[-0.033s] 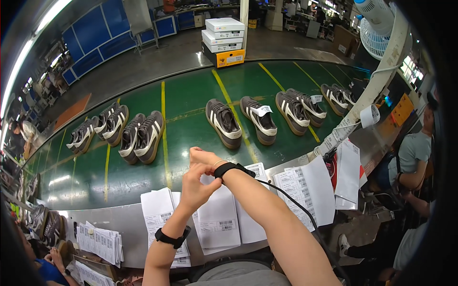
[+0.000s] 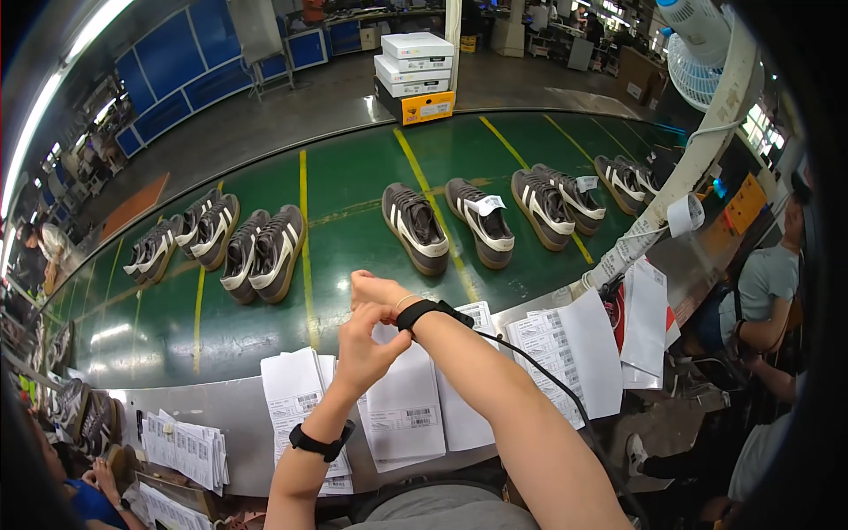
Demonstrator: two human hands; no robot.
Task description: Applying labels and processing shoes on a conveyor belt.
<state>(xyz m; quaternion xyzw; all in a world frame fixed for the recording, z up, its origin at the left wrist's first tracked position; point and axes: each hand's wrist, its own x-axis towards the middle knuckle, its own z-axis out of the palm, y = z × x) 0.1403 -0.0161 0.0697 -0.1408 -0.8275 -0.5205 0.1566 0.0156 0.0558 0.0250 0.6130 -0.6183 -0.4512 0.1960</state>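
My left hand (image 2: 367, 347) reaches across to my right wrist, its fingers bent and pinched at the black wristband (image 2: 422, 314) there. The exact grip is partly hidden. My right hand (image 2: 378, 289) is held over the near edge of the green conveyor belt (image 2: 344, 256), loosely curled, with no object showing in it. A thin bracelet (image 2: 406, 301) lies beside the band, and a black cable (image 2: 530, 357) runs from it along my right forearm. Another black band (image 2: 320, 442) is around my left wrist. Beyond my hands stand a grey sneaker (image 2: 413, 228) with white stripes and its mate (image 2: 481, 225), which carries a paper tag.
More sneaker pairs stand on the belt to the left (image 2: 265, 256) and right (image 2: 556, 208). Printed label sheets (image 2: 402, 411) cover the metal ledge (image 2: 243, 415). Stacked shoe boxes (image 2: 415, 75) stand at the far edge. A white post (image 2: 649, 225) and a seated person (image 2: 764, 291) are at right.
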